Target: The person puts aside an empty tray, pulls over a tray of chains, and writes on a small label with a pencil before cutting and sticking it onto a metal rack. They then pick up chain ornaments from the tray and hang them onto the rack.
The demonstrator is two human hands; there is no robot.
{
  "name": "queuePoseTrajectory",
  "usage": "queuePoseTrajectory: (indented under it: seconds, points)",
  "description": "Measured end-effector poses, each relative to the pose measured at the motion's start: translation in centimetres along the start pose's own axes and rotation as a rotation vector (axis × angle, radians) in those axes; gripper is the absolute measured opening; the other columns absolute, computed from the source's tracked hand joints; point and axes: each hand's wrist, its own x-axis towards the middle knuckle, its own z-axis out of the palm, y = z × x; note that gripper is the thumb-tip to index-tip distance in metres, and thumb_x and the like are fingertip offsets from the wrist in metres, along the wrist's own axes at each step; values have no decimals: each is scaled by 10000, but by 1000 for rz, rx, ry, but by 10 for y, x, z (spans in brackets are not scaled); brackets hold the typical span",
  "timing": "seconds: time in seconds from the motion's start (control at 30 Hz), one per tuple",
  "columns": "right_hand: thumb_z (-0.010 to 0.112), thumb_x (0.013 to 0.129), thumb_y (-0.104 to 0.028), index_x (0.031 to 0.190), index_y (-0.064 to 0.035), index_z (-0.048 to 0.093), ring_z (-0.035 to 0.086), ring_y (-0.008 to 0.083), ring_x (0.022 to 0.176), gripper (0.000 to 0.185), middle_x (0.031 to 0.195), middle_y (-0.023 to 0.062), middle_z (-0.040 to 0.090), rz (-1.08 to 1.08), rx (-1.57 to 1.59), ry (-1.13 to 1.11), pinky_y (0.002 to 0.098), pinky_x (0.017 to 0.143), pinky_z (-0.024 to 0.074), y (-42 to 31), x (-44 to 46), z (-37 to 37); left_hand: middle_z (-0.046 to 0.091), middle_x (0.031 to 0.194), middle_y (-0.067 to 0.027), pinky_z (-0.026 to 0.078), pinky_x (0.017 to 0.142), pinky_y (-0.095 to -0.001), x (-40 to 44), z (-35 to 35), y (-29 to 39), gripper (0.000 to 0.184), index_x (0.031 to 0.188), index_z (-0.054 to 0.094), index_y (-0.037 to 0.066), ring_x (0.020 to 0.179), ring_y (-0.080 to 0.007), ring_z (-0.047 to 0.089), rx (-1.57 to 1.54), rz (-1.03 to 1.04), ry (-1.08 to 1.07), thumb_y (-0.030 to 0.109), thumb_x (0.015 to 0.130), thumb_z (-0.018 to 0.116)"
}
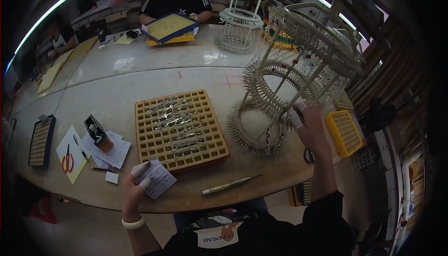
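Observation:
My left hand [134, 188], with white finger cots on, pinches a handwritten paper slip [160, 180] near the front edge of the tray. The tray is yellow, red-edged and gridded [212, 128]; several silvery chain-like jewellery pieces [175, 118] lie across its middle. On my right, a tall tiered rack [305, 89] with rings of pegs stands on the table. My right hand [308, 124], also in finger cots, is closed around one of its uprights, as far as I can see. A few shiny strands [268, 141] hang from the lower ring beside it.
A hooked tool [232, 184] lies in front of me. Red-handled scissors [68, 162], papers [117, 152] and a small dark stand [96, 131] are at left. A yellow grid tray [344, 134] sits at right. Across the table, a person holds a blue-framed tray [171, 26] near another rack [241, 18].

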Motion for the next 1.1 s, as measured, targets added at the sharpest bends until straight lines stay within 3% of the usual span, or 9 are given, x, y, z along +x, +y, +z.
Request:
queuePoseTrajectory:
  seconds: [0.1, 0.3, 0.37, 0.73, 0.83, 1.03, 1.1]
  points:
    - [606, 838, -234, 930, -31, 603, 490, 280, 787, 222, 807, 99, 537, -54, 29, 6, 372, 739, 387, 0, 4, 0, 525, 1131, -60, 409, 910, -264, 1, -1, -1, 487, 1197, 526, -40, 1041, -154, 519, 19, 11, -10, -54, 711, 505]
    - [633, 811, -268, 902, -43, 624, 474, 233, 760, 242, 766, 79, 526, 170, 135, -32, 345, 728, 387, 13, 4, -5, 527, 1145, -67, 407, 919, -274, 2, -2, -3, 482, 1192, 528, -45, 1050, -160, 515, 4, -10, 12, -30, 711, 518]
    - [653, 791, -256, 908, -40, 636, 466, 226, 787, 246, 755, 74, 514, -7, 38, 10, 338, 720, 391, 34, 5, -4, 551, 1135, -78, 417, 913, -283, 1, -1, -2, 491, 1199, 525, -39, 1025, -159, 534, 26, 5, 17, 1, 710, 549]
    - [682, 769, -280, 901, -81, 669, 445, 231, 826, 239, 766, 76, 523, -8, 153, 51, 349, 735, 391, 55, 4, -5, 554, 1163, -99, 395, 941, -300, 2, -9, -17, 509, 1200, 516, -55, 1057, -176, 525, 22, 3, 29, 44, 703, 562]
    - [678, 774, -294, 891, -80, 671, 448, 233, 808, 244, 732, 69, 524, 79, 135, -46, 349, 732, 388, 47, 7, -9, 552, 1172, -102, 397, 940, -304, 3, -12, -22, 512, 1210, 509, -53, 1059, -181, 526, 8, 7, 25, 49, 710, 563]
    - [656, 792, -306, 843, -68, 666, 469, 221, 759, 243, 671, 70, 530, 35, 109, 66, 344, 733, 380, 38, 9, 2, 565, 1169, -102, 428, 905, -302, 4, -13, -23, 548, 1243, 478, -49, 1019, -174, 552, 20, 59, 20, 103, 732, 605]
    - [640, 804, -295, 823, -54, 655, 501, 228, 716, 242, 651, 73, 534, -34, 25, 101, 348, 747, 379, 32, 13, 3, 546, 1189, -106, 403, 938, -307, 3, -11, -20, 520, 1226, 494, -55, 1068, -188, 530, 20, 16, 26, 47, 720, 560]
